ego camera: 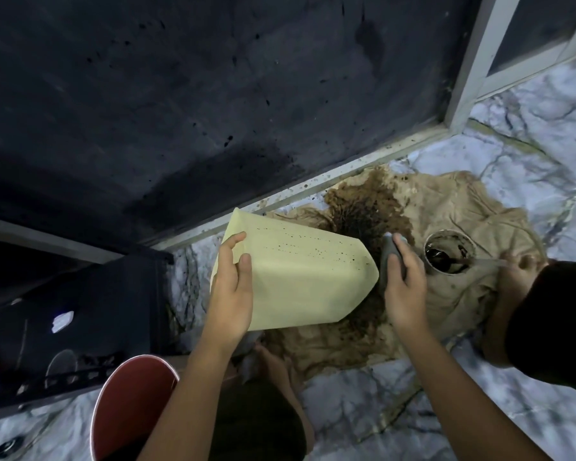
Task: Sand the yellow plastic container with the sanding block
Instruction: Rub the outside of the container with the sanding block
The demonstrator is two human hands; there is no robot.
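Observation:
A pale yellow plastic container (300, 274) lies tilted on its side above a stained cloth, its base pointing right and dark specks along its upper face. My left hand (231, 291) grips its open rim at the left, thumb on the outer wall. My right hand (404, 287) holds a grey sanding block (391, 257) against the container's base end at the right.
A stained tan cloth (453, 227) covers the marble floor (529, 134). On it stands a small can of dark paint (448, 251) with a stick in it. A red bucket (127, 404) sits at the lower left, beside a dark metal rack (80, 311). A dark wall panel (180, 94) rises behind.

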